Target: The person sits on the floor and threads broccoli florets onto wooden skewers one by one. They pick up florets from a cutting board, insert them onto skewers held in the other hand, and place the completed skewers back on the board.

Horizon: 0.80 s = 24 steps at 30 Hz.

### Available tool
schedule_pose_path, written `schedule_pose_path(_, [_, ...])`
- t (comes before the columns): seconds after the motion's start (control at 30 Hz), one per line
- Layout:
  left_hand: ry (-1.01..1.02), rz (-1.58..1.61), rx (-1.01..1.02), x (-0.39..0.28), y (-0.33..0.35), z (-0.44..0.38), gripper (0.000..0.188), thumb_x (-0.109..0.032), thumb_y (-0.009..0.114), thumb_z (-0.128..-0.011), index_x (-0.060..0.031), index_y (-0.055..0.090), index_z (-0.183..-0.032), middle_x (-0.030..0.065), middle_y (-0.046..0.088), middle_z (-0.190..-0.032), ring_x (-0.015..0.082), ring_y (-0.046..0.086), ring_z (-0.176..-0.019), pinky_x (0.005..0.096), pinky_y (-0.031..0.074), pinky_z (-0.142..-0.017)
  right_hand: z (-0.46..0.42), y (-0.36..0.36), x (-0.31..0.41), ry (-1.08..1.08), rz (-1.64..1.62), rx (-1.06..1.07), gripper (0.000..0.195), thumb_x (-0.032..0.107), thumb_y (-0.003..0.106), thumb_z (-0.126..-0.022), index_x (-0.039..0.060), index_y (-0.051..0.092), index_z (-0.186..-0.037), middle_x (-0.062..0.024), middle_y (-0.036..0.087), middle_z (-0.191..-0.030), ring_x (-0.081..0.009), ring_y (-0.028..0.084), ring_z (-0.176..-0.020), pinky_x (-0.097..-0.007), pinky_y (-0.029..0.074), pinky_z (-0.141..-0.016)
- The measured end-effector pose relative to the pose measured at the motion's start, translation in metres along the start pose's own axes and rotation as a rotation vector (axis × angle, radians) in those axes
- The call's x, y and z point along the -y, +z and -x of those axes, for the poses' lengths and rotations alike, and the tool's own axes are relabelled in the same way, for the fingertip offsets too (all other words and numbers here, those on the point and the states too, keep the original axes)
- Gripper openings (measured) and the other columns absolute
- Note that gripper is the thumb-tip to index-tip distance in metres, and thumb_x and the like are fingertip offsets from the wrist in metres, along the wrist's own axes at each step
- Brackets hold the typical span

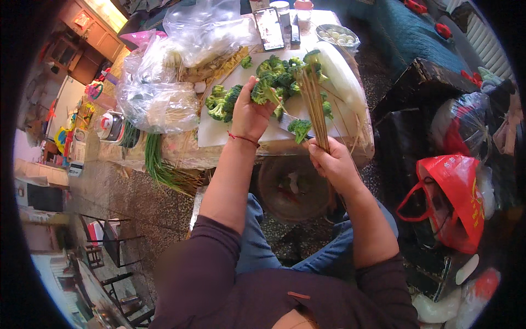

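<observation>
My left hand (252,113), with a red string on its wrist, holds a broccoli floret (262,91) above the white board (213,133). A thin stick runs down to the right from that floret. My right hand (335,164) grips the lower end of a bundle of thin wooden skewers (314,109) that stands up and away from me. Just above the right thumb is another broccoli floret (300,129); how it is held is partly hidden. More cut broccoli (283,78) is heaped on the board behind both hands, with some florets (222,103) left of my left hand.
A long white vegetable (339,74) lies along the board's right side. Behind stand a phone (269,28), jars (303,10) and a bowl of white balls (337,36). Plastic bags (164,94) and green stalks (158,162) lie left. A basin (294,189) sits below; a red bag (452,201) right.
</observation>
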State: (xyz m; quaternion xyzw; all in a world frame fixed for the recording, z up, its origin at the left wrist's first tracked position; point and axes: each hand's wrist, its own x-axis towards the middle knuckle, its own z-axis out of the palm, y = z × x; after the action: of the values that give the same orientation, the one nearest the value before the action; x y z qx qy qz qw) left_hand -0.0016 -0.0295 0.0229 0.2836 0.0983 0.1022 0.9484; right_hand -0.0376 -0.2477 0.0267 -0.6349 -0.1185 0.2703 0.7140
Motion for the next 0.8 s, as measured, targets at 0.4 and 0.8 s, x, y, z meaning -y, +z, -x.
schedule_pose_path(0.4, [-0.135,0.209,0.102,-0.008,-0.009,0.001,0.028,-0.034,0.055,-0.089,-0.0064,0.062,-0.092,0.0089,0.065,-0.089,0.0244,0.061,-0.087,0.0371,0.052,-0.073,-0.005,0.011,-0.013,-0.095,0.231,-0.082,0.014,0.014,0.055,-0.088,0.0,0.057,-0.089,-0.0008,0.053,-0.063,-0.008,0.049,-0.057,-0.025,0.041,-0.053])
schedule_pose_path(0.8, [-0.129,0.125,0.059,-0.008,-0.017,-0.003,0.019,-0.031,0.056,-0.089,-0.0123,0.058,-0.091,0.0041,0.063,-0.084,0.02,0.062,-0.079,0.0382,0.052,-0.066,-0.004,0.016,-0.015,-0.295,0.558,-0.127,0.013,0.012,0.056,-0.086,0.0005,0.058,-0.09,-0.0152,0.058,-0.07,-0.0283,0.058,-0.063,-0.0348,0.044,-0.057])
